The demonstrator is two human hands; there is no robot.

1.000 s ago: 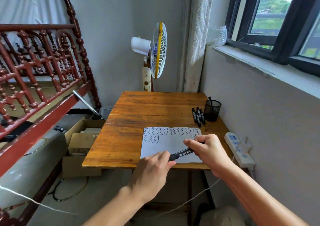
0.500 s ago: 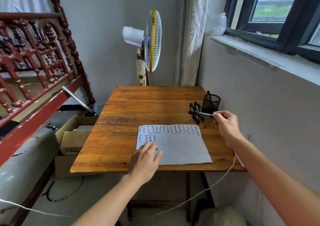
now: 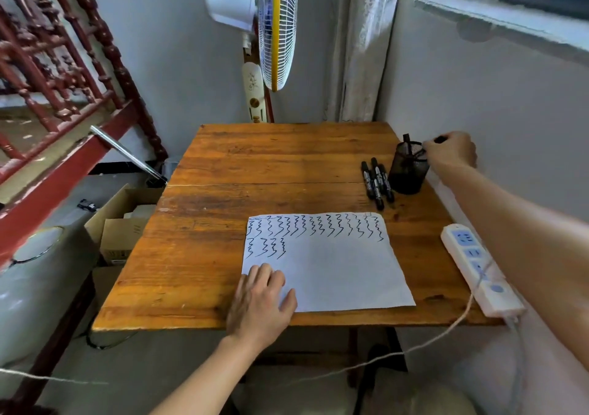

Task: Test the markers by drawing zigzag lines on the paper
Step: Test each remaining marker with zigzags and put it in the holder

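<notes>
White paper (image 3: 334, 274) lies flat at the table's near edge, right of centre. Full row of black zigzags along its far edge, four more at the left below. Three black markers (image 3: 377, 182) lie capped, side by side, touching, near the table's right edge, beyond the paper's far right corner.

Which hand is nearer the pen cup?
Right. The right hand is at the pen cup's rim; the left hand lies flat on the paper's near corner.

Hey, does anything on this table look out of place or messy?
Mostly tidy. The power strip hangs off the table's right edge, tied with string, which looks precarious. The paper lies slightly askew.
</notes>
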